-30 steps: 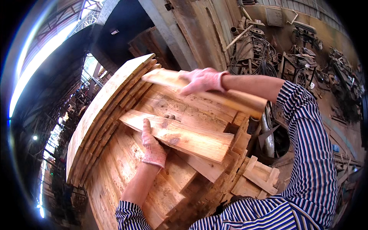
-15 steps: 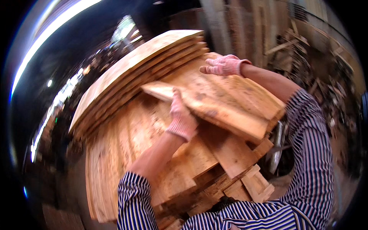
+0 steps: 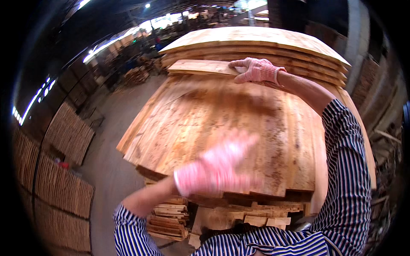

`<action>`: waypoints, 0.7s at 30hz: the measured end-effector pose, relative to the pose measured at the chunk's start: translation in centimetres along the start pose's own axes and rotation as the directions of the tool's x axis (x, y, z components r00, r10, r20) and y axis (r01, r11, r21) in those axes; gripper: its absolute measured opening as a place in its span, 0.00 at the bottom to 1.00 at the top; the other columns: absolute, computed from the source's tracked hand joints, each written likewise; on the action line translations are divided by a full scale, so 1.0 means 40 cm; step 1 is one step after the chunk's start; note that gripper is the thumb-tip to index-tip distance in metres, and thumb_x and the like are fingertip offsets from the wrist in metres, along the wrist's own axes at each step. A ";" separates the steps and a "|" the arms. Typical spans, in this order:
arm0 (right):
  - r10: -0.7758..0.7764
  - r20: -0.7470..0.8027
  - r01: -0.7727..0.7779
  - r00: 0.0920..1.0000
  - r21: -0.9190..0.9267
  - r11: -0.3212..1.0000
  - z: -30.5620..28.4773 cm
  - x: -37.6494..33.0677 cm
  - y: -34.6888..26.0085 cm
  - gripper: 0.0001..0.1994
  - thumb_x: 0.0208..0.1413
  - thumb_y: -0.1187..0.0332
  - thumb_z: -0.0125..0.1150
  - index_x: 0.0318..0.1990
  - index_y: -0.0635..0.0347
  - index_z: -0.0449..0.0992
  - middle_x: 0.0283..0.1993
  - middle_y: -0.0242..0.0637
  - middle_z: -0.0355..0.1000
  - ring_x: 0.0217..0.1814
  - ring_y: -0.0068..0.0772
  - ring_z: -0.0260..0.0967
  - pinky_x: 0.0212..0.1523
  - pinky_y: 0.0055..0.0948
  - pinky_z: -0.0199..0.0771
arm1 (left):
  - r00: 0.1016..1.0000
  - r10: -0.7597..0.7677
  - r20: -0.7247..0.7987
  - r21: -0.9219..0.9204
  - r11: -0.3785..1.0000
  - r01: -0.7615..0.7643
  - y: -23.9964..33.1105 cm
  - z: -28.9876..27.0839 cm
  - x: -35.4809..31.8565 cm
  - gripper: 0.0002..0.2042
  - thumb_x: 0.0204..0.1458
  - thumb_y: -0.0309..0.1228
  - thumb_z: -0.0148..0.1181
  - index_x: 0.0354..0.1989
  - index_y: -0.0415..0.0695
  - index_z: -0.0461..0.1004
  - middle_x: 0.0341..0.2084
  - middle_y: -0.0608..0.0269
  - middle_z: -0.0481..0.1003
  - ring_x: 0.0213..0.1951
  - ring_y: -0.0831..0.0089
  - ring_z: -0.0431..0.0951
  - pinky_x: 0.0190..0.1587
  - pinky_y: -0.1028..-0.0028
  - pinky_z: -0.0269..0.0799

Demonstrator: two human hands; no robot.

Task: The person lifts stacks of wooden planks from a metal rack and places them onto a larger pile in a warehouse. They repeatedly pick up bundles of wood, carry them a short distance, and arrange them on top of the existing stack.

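My right hand (image 3: 258, 71), in a pink-and-white knitted glove, grips a narrow wooden plank (image 3: 198, 66) near its right part. That plank lies crosswise along the foot of a stack of wide boards (image 3: 256, 37) at the far side. Below it spreads a layer of light wooden planks (image 3: 200, 123), set side by side with dark specks on some. My left hand (image 3: 218, 164), gloved the same way, is smeared by motion above the near part of the layer. Its fingers look spread, and nothing shows in them.
Cut wood pieces (image 3: 168, 219) are piled low in front of the layer. Several upright bundles of slats (image 3: 62, 185) stand along the left, across a grey floor (image 3: 113, 145). A pale post (image 3: 358, 36) rises at the far right, with scrap wood near the right edge.
The view has swung round. My left hand has let go of a plank and come nearer. My right hand, earlier loose above the boards, now holds a plank against the far stack.
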State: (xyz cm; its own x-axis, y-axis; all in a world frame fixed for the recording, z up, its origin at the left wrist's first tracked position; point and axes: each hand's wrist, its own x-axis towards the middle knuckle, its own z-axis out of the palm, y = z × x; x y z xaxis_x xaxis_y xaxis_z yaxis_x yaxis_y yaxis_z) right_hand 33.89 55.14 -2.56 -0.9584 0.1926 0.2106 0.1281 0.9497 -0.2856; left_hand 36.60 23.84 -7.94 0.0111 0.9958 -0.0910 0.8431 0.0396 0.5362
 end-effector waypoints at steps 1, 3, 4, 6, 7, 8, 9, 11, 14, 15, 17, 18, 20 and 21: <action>-0.065 -0.022 0.065 0.998 -0.021 0.998 0.024 0.063 -0.005 0.40 0.44 0.42 0.70 0.68 0.36 0.71 0.61 0.45 0.75 0.61 0.46 0.73 0.59 0.37 0.72 | 1.000 -0.019 -0.010 0.286 0.958 0.021 0.036 0.025 -0.066 0.52 0.54 0.72 0.48 0.75 0.41 0.50 0.71 0.38 0.53 0.74 0.42 0.48 0.71 0.42 0.43; -0.139 -0.009 0.139 0.990 0.030 0.990 0.061 0.163 -0.029 0.39 0.44 0.42 0.69 0.67 0.36 0.72 0.59 0.47 0.77 0.59 0.48 0.75 0.57 0.40 0.74 | 0.986 0.024 -0.165 0.438 0.898 0.051 0.014 0.096 -0.129 0.51 0.52 0.70 0.52 0.75 0.42 0.50 0.72 0.38 0.53 0.75 0.42 0.47 0.74 0.41 0.38; -0.127 0.048 0.125 0.991 0.033 0.992 0.088 0.209 -0.087 0.38 0.46 0.41 0.68 0.68 0.34 0.70 0.63 0.48 0.73 0.62 0.49 0.73 0.58 0.42 0.73 | 0.976 0.010 -0.217 0.461 0.883 0.094 0.003 0.117 -0.154 0.50 0.52 0.68 0.54 0.75 0.42 0.52 0.72 0.39 0.54 0.75 0.44 0.49 0.74 0.41 0.40; -0.192 -0.005 0.187 0.981 -0.207 0.960 0.150 0.276 -0.136 0.37 0.51 0.39 0.63 0.70 0.33 0.67 0.70 0.49 0.65 0.65 0.53 0.70 0.62 0.45 0.70 | 0.951 0.040 -0.306 0.507 0.853 0.127 -0.014 0.146 -0.163 0.49 0.50 0.64 0.57 0.74 0.43 0.54 0.71 0.42 0.57 0.74 0.46 0.53 0.74 0.43 0.43; -0.174 0.038 0.178 0.984 -0.281 0.943 0.185 0.301 -0.100 0.36 0.55 0.38 0.59 0.71 0.32 0.65 0.73 0.50 0.62 0.68 0.54 0.67 0.65 0.45 0.67 | 0.959 0.044 -0.280 0.490 0.866 0.104 0.004 0.123 -0.150 0.46 0.48 0.59 0.63 0.72 0.44 0.58 0.70 0.46 0.60 0.73 0.48 0.57 0.73 0.44 0.48; -0.150 0.078 0.168 0.986 -0.356 0.919 0.214 0.325 -0.060 0.35 0.58 0.38 0.55 0.73 0.30 0.63 0.75 0.50 0.58 0.70 0.56 0.64 0.68 0.46 0.64 | 0.957 0.079 -0.280 0.484 0.872 0.070 0.000 0.117 -0.138 0.45 0.50 0.59 0.61 0.72 0.44 0.58 0.70 0.47 0.61 0.73 0.49 0.57 0.73 0.45 0.47; -0.046 0.136 0.091 0.990 -0.348 0.933 0.253 0.339 -0.067 0.33 0.64 0.38 0.47 0.75 0.30 0.57 0.76 0.51 0.55 0.74 0.56 0.59 0.73 0.44 0.59 | 0.956 0.078 -0.282 0.474 0.878 0.068 -0.005 0.116 -0.138 0.44 0.52 0.60 0.60 0.72 0.44 0.58 0.70 0.48 0.61 0.72 0.49 0.57 0.74 0.46 0.47; -0.196 0.140 0.238 0.970 -0.425 0.873 0.296 0.383 -0.082 0.34 0.67 0.38 0.41 0.77 0.33 0.51 0.74 0.51 0.59 0.77 0.50 0.55 0.74 0.40 0.57 | 0.944 0.048 -0.328 0.464 0.878 0.117 0.000 0.117 -0.165 0.42 0.52 0.59 0.61 0.71 0.44 0.60 0.69 0.49 0.63 0.71 0.50 0.59 0.74 0.47 0.48; -0.152 0.104 0.184 0.983 -0.484 0.856 0.316 0.387 -0.073 0.33 0.67 0.38 0.40 0.77 0.32 0.52 0.71 0.41 0.66 0.71 0.50 0.64 0.69 0.41 0.66 | 0.840 0.159 -0.519 0.387 0.920 0.066 -0.043 0.164 -0.155 0.41 0.38 0.47 0.72 0.63 0.43 0.68 0.63 0.48 0.68 0.67 0.50 0.66 0.69 0.48 0.57; -0.151 0.083 0.171 0.985 -0.553 0.815 0.309 0.388 -0.023 0.32 0.68 0.40 0.41 0.76 0.32 0.53 0.70 0.40 0.67 0.69 0.49 0.67 0.67 0.40 0.68 | 0.784 0.227 -0.578 0.388 0.922 0.019 -0.055 0.182 -0.131 0.39 0.33 0.44 0.73 0.59 0.44 0.71 0.60 0.49 0.70 0.65 0.51 0.68 0.68 0.48 0.59; -0.154 0.097 0.181 0.983 -0.463 0.867 0.361 0.410 -0.157 0.28 0.70 0.52 0.44 0.76 0.33 0.53 0.73 0.38 0.63 0.72 0.44 0.63 0.72 0.34 0.64 | 0.761 0.077 -0.645 0.240 0.965 0.106 -0.082 0.216 -0.127 0.27 0.45 0.41 0.64 0.56 0.46 0.72 0.57 0.50 0.71 0.61 0.51 0.70 0.64 0.46 0.64; -0.236 0.068 0.237 0.969 -0.521 0.820 0.315 0.426 0.019 0.29 0.70 0.50 0.43 0.77 0.35 0.53 0.73 0.41 0.63 0.74 0.44 0.61 0.73 0.35 0.62 | 0.727 0.178 -0.664 0.284 0.959 0.025 -0.071 0.230 -0.096 0.24 0.51 0.41 0.58 0.57 0.48 0.71 0.59 0.50 0.71 0.62 0.51 0.70 0.64 0.45 0.64; -0.318 0.076 0.305 0.945 -0.553 0.776 0.296 0.456 0.110 0.30 0.70 0.47 0.43 0.77 0.38 0.53 0.73 0.44 0.62 0.75 0.44 0.59 0.73 0.36 0.59 | 0.614 0.329 -0.718 0.462 0.885 0.066 -0.070 0.234 -0.116 0.21 0.61 0.41 0.44 0.62 0.52 0.68 0.62 0.52 0.69 0.66 0.52 0.67 0.66 0.44 0.63; -0.312 0.078 0.305 0.947 -0.531 0.791 0.329 0.476 0.011 0.30 0.69 0.47 0.43 0.76 0.38 0.53 0.73 0.45 0.62 0.75 0.44 0.59 0.73 0.37 0.59 | 0.461 0.349 -0.816 0.491 0.839 0.234 -0.111 0.272 -0.152 0.22 0.63 0.44 0.42 0.65 0.54 0.66 0.65 0.53 0.66 0.69 0.52 0.62 0.69 0.44 0.57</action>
State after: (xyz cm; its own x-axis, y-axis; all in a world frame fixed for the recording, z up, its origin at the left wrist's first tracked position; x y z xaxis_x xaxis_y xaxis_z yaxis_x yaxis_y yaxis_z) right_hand 12.33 55.99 -10.97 -0.9674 -0.1333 0.2154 -0.0552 0.9408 0.3345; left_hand 38.65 16.70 -18.90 -0.1393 0.5400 0.8301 0.9741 0.2254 0.0169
